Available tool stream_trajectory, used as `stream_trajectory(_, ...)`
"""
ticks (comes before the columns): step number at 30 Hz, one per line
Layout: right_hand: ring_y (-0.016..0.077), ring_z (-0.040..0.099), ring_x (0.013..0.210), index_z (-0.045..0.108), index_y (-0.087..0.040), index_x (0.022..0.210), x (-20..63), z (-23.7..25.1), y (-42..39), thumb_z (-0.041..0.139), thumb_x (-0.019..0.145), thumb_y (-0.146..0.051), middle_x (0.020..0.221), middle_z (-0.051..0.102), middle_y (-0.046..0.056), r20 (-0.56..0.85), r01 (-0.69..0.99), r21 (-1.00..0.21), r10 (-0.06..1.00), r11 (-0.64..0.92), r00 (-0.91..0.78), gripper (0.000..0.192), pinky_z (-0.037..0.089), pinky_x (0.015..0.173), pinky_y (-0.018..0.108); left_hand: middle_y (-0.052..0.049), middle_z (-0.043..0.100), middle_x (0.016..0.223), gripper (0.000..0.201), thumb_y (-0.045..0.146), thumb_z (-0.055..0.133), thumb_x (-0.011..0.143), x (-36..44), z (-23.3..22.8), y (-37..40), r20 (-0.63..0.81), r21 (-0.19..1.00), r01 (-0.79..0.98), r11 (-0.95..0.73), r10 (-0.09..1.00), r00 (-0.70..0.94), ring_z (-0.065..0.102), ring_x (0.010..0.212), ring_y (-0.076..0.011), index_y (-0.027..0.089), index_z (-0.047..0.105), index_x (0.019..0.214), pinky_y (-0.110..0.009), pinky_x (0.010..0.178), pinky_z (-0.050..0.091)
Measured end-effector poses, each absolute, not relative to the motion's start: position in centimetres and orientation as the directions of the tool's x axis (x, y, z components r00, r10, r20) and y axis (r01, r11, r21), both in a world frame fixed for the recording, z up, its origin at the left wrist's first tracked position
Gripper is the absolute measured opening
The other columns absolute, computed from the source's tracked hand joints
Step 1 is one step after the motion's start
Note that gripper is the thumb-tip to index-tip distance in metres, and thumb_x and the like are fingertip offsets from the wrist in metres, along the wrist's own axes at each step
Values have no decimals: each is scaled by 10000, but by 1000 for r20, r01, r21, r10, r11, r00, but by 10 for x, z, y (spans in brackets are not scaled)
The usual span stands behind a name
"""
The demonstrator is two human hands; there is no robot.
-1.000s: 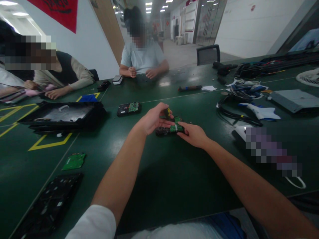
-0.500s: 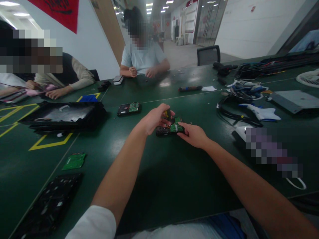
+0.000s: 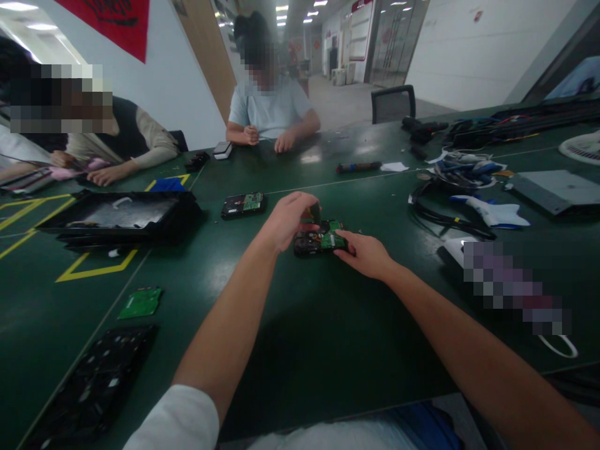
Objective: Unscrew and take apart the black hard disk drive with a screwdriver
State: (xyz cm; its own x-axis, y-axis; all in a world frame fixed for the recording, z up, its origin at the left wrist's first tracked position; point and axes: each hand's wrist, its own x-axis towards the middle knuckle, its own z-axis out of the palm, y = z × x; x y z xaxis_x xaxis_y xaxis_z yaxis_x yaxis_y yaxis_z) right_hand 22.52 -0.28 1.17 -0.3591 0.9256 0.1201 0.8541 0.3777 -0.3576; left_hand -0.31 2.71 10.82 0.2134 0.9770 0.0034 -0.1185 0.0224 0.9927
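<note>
A black hard drive [image 3: 307, 244] with a green circuit board [image 3: 332, 239] lies on the dark green table in front of me. My right hand [image 3: 363, 251] grips its right end, thumb on top and fingers at the near edge. Over the drive's left part, my left hand [image 3: 293, 219] is closed around what looks like a screwdriver [image 3: 315, 212] with a dark and yellow handle, held roughly upright. Its tip is hidden by my fingers. Beyond my left forearm lies another hard drive [image 3: 243, 205], its green board facing up.
Left are a black tray stack [image 3: 51, 220], a loose green board [image 3: 140, 303] and a larger black drive casing [image 3: 94, 381]. Right lie cables [image 3: 440, 209], a blue-white packet [image 3: 494, 211], a grey metal box [image 3: 555, 189] and a blurred-out object [image 3: 510, 281]. Two people [image 3: 269, 109] sit across the table.
My left hand has shifted and turned slightly, its fingers now covering more of the tool. My right hand stays on the drive. The person opposite has lowered a hand to the table.
</note>
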Motion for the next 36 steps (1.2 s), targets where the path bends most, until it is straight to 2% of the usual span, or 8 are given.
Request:
stream_trajectory(4,214,676,806,567,-223,1523,225,12,-3,641,1036,-438,962,763,47,125,855,-359,927,374,-353,538,402,677,314,-91,712,1012,218,375,691,853,2,106,26,-46,976,-195,99,964,260,704,882,-205,179,680,946,-272,638,597)
stream_trajectory(10,206,655,806,573,-237,1523,225,17,-5,637,1036,-425,962,747,44,127,851,-338,915,403,-383,526,385,681,314,-72,710,890,249,416,615,880,8,99,27,-51,951,-270,147,942,332,682,820,-182,178,688,874,-272,682,608)
stream_trajectory(15,208,667,804,582,-232,1502,226,13,-4,636,1040,-423,930,751,36,142,842,-363,917,398,-372,502,394,683,316,-78,687,853,306,444,582,904,3,96,33,-43,979,-183,92,966,256,661,807,-192,180,696,800,-245,593,545)
stream_trajectory(21,219,679,809,561,-229,1540,226,10,-3,639,1032,-430,917,757,36,142,848,-363,922,386,-359,551,396,674,325,-94,699,915,313,442,645,923,-4,103,33,-2,997,-68,22,959,283,649,837,-186,154,755,874,-249,639,541)
stream_trajectory(25,217,679,813,563,-230,1548,226,10,-2,654,1024,-436,936,760,40,129,852,-361,925,379,-357,571,404,678,323,-78,694,980,284,449,742,887,-4,107,28,22,999,-42,-11,966,257,635,827,-170,167,718,880,-270,662,575)
stream_trajectory(29,216,675,805,562,-211,1551,226,8,-1,650,1029,-437,932,759,42,138,854,-355,925,379,-353,575,399,671,323,-69,704,928,272,440,761,890,-3,110,26,27,999,14,-31,973,230,665,790,-175,185,669,903,-250,580,542)
stream_trajectory(36,210,679,807,557,-219,1545,226,8,-1,638,1038,-443,958,763,42,127,855,-354,925,379,-358,561,420,691,321,-100,767,890,238,403,701,921,4,106,25,-36,994,-91,60,968,247,743,803,-201,177,666,985,-237,573,530)
